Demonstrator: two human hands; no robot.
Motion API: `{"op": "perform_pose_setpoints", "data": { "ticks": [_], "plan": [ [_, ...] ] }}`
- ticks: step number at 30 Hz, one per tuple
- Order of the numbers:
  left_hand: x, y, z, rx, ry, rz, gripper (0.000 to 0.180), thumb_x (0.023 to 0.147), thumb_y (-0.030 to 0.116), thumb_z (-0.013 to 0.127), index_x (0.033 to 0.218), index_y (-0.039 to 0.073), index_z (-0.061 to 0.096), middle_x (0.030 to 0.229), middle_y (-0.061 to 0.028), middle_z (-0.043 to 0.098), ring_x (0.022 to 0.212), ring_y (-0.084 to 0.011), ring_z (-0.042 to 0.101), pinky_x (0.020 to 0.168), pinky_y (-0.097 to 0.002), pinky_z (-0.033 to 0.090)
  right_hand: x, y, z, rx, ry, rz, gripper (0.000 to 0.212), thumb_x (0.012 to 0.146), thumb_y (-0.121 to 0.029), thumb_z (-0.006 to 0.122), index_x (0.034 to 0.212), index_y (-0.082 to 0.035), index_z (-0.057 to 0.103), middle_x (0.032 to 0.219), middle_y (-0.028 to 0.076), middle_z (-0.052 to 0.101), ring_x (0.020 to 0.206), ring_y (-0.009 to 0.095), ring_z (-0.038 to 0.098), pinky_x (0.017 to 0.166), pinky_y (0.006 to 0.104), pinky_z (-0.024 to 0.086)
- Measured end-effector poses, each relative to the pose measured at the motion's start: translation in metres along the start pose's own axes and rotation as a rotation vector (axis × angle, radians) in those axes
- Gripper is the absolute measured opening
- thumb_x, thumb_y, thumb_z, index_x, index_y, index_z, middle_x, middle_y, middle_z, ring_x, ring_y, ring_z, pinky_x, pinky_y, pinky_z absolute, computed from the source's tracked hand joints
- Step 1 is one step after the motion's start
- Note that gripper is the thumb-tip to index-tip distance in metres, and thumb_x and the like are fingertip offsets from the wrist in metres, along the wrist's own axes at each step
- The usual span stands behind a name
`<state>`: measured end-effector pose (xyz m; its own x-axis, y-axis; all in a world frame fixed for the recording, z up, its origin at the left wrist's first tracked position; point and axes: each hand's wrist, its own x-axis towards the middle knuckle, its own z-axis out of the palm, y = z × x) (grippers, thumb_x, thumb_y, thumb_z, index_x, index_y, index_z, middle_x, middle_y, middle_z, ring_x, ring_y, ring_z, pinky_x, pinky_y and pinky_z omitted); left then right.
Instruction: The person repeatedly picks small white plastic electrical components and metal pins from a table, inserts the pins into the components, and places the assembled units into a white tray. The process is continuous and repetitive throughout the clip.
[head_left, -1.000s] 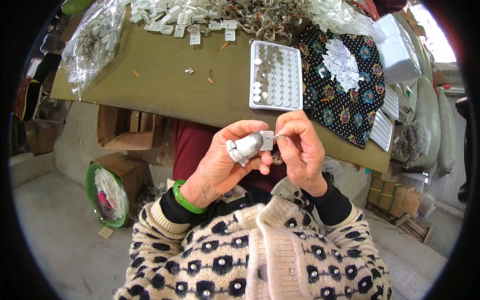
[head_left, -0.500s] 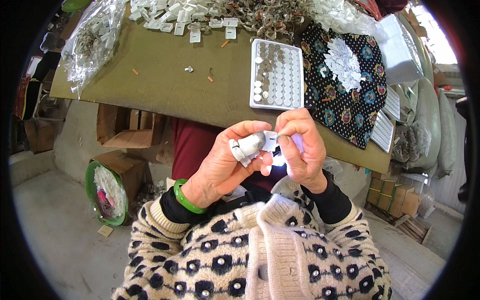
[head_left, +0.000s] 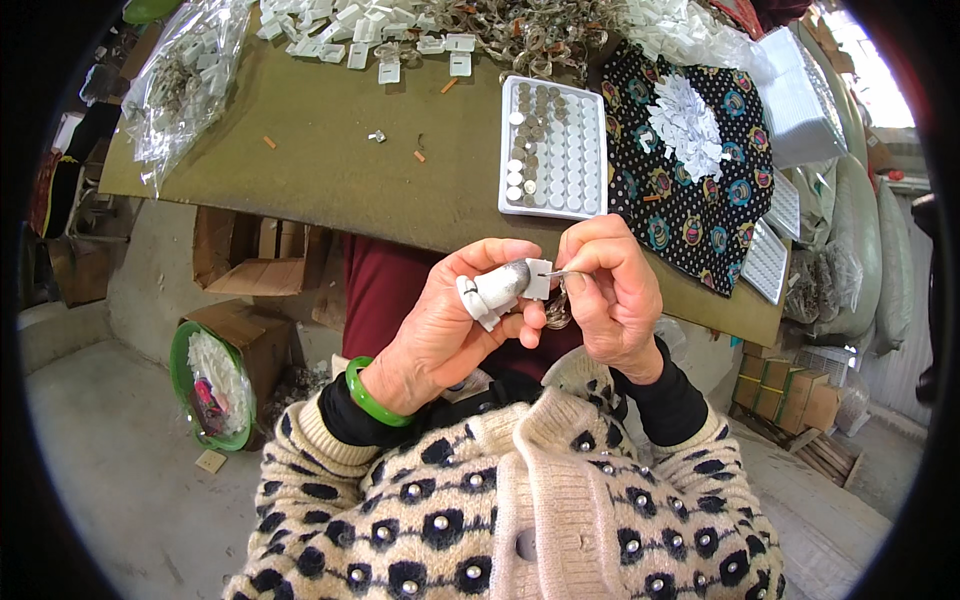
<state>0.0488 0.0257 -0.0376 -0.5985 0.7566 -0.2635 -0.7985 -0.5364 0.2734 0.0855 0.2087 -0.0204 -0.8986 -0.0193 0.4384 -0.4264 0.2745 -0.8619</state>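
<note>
My left hand (head_left: 430, 315) is closed on a small white plastic piece (head_left: 538, 279) with a dark slot in it. One of its digits wears a white finger cover (head_left: 497, 288), smudged grey at the tip. Just to the right, my right hand (head_left: 612, 295) pinches a thin strand (head_left: 570, 273) whose end meets the white piece at or near the slot; whether it is inside I cannot tell. A shiny, brownish looped bundle (head_left: 558, 308) hangs below, between the two hands. Both hands are in front of the table's near edge.
On the green table (head_left: 330, 150) stands a white tray (head_left: 556, 200) partly filled with round pieces. Beside it lies a patterned cloth (head_left: 700, 235) with a pile of white slips (head_left: 688, 130). White plastic parts (head_left: 350, 30) and tangled wiry pieces (head_left: 540, 35) are heaped at the back.
My right hand has shifted slightly right, and more of the thin strand shows between the hands. The bright glow below the fingers is gone; the looped bundle shows there now.
</note>
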Motion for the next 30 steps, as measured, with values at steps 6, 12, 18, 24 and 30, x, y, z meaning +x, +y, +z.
{"op": "perform_pose_setpoints", "data": {
  "ticks": [6, 12, 18, 24, 30],
  "plan": [
    [-0.001, -0.002, 0.000, -0.016, 0.003, 0.009, 0.032, 0.094, 0.023, 0.063, 0.119, 0.004, 0.058, 0.098, -0.0151, 0.066, 0.074, -0.0219, 0.068, 0.061, -0.0338, 0.059, 0.001, -0.001, 0.000, -0.066, -0.059, -0.009, 0.015, 0.082, 0.007, 0.057, 0.094, -0.002, 0.054, 0.093, 0.012, 0.056, 0.079, 0.019, 0.055, 0.070, 0.0288, 0.047],
    [0.001, -0.002, 0.000, 0.022, 0.014, 0.029, 0.028, 0.095, 0.020, 0.062, 0.117, 0.002, 0.060, 0.095, -0.0156, 0.066, 0.073, -0.0232, 0.068, 0.059, -0.0336, 0.058, 0.007, -0.004, -0.006, -0.149, -0.153, -0.042, 0.013, 0.082, 0.006, 0.057, 0.092, -0.003, 0.053, 0.091, 0.011, 0.056, 0.077, 0.018, 0.054, 0.068, 0.0288, 0.046],
    [-0.001, -0.005, -0.001, 0.127, 0.021, 0.065, 0.025, 0.096, 0.017, 0.060, 0.114, 0.001, 0.061, 0.093, -0.0152, 0.067, 0.072, -0.0223, 0.068, 0.058, -0.0333, 0.058, 0.007, -0.003, -0.006, -0.251, -0.198, -0.142, 0.018, 0.077, 0.009, 0.059, 0.090, -0.002, 0.054, 0.088, 0.013, 0.056, 0.073, 0.024, 0.055, 0.065, 0.0329, 0.047],
    [-0.005, -0.007, 0.007, 0.255, 0.155, 0.101, 0.013, 0.095, 0.009, 0.058, 0.104, 0.001, 0.062, 0.083, -0.0143, 0.067, 0.061, -0.0209, 0.067, 0.050, -0.0308, 0.055, 0.012, -0.016, -0.006, -0.416, -0.254, -0.283, 0.031, 0.065, 0.010, 0.063, 0.093, 0.001, 0.054, 0.088, 0.017, 0.053, 0.074, 0.034, 0.053, 0.065, 0.0423, 0.044],
    [-0.028, 0.044, 0.038, 0.495, 0.180, 0.247, 0.014, 0.091, 0.006, 0.067, 0.103, 0.000, 0.062, 0.091, -0.0118, 0.070, 0.058, -0.0110, 0.059, 0.046, -0.0223, 0.045, 0.014, -0.042, -0.006, -0.267, -0.138, -0.110, 0.022, 0.071, 0.010, 0.065, 0.089, -0.001, 0.059, 0.085, 0.014, 0.060, 0.071, 0.030, 0.060, 0.063, 0.0349, 0.049]
  ]
}}
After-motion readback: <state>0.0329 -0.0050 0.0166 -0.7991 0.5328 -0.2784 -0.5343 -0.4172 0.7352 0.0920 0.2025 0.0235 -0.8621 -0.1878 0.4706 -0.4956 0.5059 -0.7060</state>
